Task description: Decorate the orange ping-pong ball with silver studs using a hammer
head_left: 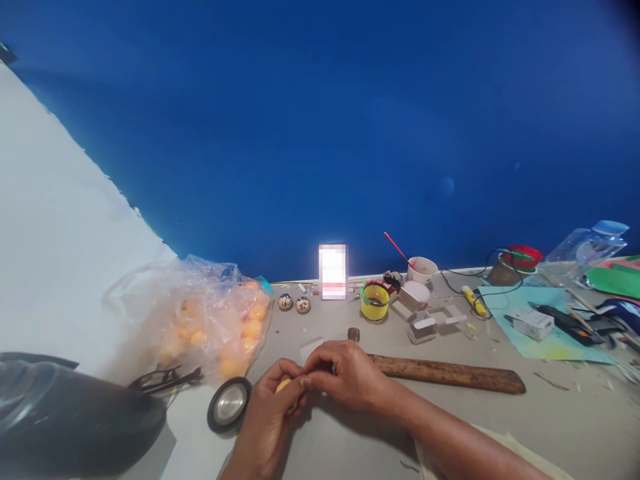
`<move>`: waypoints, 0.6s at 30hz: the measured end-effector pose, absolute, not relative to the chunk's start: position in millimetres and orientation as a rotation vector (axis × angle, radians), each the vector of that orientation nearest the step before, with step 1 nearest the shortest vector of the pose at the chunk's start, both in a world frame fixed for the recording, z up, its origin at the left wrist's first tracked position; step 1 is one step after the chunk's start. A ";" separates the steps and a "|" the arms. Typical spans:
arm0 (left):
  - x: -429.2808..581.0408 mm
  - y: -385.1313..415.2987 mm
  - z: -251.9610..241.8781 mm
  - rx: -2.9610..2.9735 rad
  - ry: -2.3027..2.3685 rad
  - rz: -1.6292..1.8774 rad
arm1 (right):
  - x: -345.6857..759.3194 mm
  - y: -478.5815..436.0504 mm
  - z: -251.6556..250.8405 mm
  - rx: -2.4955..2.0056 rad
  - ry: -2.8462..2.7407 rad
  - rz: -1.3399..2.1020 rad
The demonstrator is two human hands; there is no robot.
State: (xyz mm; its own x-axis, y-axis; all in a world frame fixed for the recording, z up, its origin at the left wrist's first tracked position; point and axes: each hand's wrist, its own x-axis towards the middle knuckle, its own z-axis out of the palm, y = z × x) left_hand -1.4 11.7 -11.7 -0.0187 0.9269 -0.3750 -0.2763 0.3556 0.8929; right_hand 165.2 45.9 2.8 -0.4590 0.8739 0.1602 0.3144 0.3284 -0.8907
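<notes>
My left hand [273,403] is closed around a small yellow-orange ball [283,385], mostly covered by the fingers. Fingertips pinched together, my right hand [345,375] meets the left one at the ball; whatever sits between its fingers is hidden. Just behind the right hand lies a hammer, its metal head [353,335] showing past the knuckles and its wooden handle [450,373] stretching to the right. A black-rimmed round thing with a silver centre [230,405] lies beside my left hand. Two shiny patterned balls [294,304] rest farther back.
A clear plastic bag of orange balls [253,327] stands left, near black glasses [163,380] and a dark rounded object [75,413]. Behind are a lit screen [333,272], a yellow tub [375,303], a white cup [423,269] and small open boxes [423,330]. Right: a cutter [570,325] on blue-green paper.
</notes>
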 end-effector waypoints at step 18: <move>-0.9 3.4 -15.7 0.672 1.304 1.087 | 161.8 42.3 3.3 -1.081 -1.786 1.290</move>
